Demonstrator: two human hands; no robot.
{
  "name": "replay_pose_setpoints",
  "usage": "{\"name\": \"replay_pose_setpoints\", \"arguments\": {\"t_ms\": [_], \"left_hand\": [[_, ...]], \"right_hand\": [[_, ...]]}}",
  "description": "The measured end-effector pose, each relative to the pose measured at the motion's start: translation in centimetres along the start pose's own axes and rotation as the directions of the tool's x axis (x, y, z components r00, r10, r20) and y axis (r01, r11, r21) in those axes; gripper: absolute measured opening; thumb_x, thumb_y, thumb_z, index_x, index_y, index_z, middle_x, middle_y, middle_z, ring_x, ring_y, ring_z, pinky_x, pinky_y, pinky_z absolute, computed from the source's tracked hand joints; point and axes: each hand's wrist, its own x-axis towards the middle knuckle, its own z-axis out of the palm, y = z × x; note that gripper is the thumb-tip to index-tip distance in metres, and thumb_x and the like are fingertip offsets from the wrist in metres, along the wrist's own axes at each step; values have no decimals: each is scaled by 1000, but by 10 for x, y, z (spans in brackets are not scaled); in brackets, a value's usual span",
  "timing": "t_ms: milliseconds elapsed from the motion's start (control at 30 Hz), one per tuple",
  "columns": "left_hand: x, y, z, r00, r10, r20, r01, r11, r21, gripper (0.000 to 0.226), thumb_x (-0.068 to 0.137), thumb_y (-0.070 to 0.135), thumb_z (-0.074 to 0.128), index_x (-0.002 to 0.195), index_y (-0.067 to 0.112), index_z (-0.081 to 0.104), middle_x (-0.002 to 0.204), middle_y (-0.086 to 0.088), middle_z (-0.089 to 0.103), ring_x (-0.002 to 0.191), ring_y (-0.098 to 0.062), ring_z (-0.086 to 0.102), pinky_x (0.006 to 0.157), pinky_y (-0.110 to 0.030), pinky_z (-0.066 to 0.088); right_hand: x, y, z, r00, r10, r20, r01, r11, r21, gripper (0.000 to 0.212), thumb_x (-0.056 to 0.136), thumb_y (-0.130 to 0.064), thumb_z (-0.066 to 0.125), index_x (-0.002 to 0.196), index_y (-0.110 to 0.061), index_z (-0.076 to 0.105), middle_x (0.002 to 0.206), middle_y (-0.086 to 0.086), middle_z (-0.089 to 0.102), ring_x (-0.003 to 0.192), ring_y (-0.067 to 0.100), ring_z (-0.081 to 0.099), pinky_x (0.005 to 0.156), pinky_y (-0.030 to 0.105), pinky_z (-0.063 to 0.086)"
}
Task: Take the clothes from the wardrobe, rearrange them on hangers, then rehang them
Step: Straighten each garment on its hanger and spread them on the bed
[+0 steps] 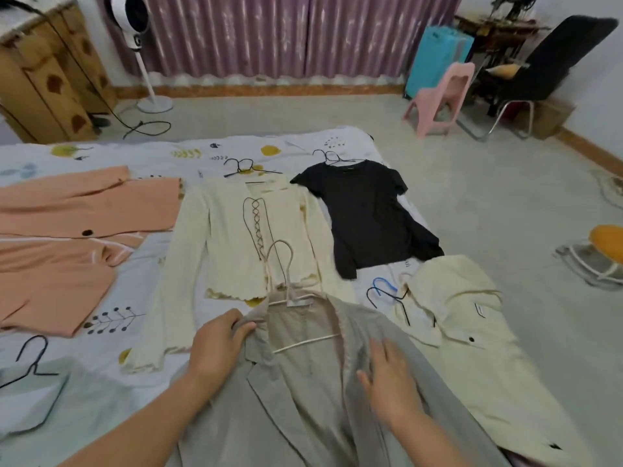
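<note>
the left hand pinched the grey jacket collar over the hanger; the right hand, seemingly flat and open, should have smoothed the lapel beneath it first.

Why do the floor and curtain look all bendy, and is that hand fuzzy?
Head view: the wide lens bows the curtain and floor edge; the right hand is smeared by motion, the left hand on the grey jacket is sharper; light is soft, without glare.
</note>
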Motion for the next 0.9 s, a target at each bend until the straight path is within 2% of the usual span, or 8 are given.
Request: {"name": "replay_pose_setpoints", "arguments": {"t_ms": [133, 267, 367, 433, 533, 633, 767, 900], "left_hand": [[33, -33, 46, 994, -59, 88, 45, 987, 153, 24, 92, 34, 53, 82, 14, 59, 83, -6, 67, 80, -23, 58, 63, -31, 36], [16, -62, 85, 983, -177, 51, 132, 869, 476, 50, 95, 46, 38, 129, 11, 50, 129, -9, 55, 124, -27, 45, 102, -45, 32], [-28, -82, 105, 978, -14, 206, -89, 872, 482, 74, 94, 56, 5, 129, 10, 51, 139, -15, 47, 136, -31, 30, 106, -59, 24], [-48, -102, 113, 948, 24, 316, -183, 856, 483, 72, 90, 61, -3, 141, 23, 32, 157, 0, 13, 144, -24, 10, 108, -56, 18], [-43, -119, 120, 839, -158, 521, -181, 822, 540, 96, 74, 74, -21, 147, 20, 10, 157, -5, -9, 144, -29, 13, 100, -61, 33], [-34, -131, 128, 753, -244, 611, -193, 806, 559, 103, 50, 80, -32, 135, 22, -33, 142, -4, -40, 143, -26, -19, 115, -51, 4], [-29, -122, 119, 728, -244, 641, -237, 787, 569, 76, 92, 60, 27, 148, 28, -12, 156, -1, -21, 145, -27, -11, 116, -48, 8], [-31, -96, 83, 789, -171, 590, -284, 750, 598, 34, 95, 36, 34, 123, 19, 43, 134, -7, 47, 117, -24, 49, 94, -34, 35]], "right_hand": [[28, -2, 58, 990, 15, 140, -2, 996, -94, 72, 94, -44, 39, 150, -19, 1, 159, 5, -2, 146, 21, 2, 117, 33, 11], [47, -1, 102, 961, 84, 265, -70, 996, -64, 76, 94, -48, 38, 150, -26, -7, 158, -1, -14, 146, 22, -6, 114, 48, 19], [53, 1, 127, 948, 127, 292, -99, 989, -107, 77, 94, -50, 36, 149, -26, -14, 156, 2, -21, 145, 27, -15, 113, 55, 16], [56, 2, 136, 942, 137, 306, -101, 986, -130, 77, 95, -50, 35, 148, -25, -16, 155, 3, -24, 144, 29, -19, 112, 57, 14], [61, 6, 140, 932, 133, 336, -96, 988, -124, 76, 95, -48, 37, 149, -27, -13, 156, 2, -24, 144, 27, -18, 113, 55, 16], [67, 8, 134, 923, 116, 368, -77, 990, -120, 73, 96, -45, 38, 150, -27, -8, 157, 2, -19, 145, 28, -15, 116, 50, 15], [66, 2, 115, 929, 88, 360, -35, 988, -151, 57, 98, -31, 37, 148, -20, 13, 157, 9, 3, 143, 31, 12, 115, 37, 22], [47, -10, 96, 950, 122, 286, -58, 973, -223, 35, 97, -18, 32, 131, -14, 41, 142, 12, 35, 122, 25, 44, 99, 28, 37]]}}
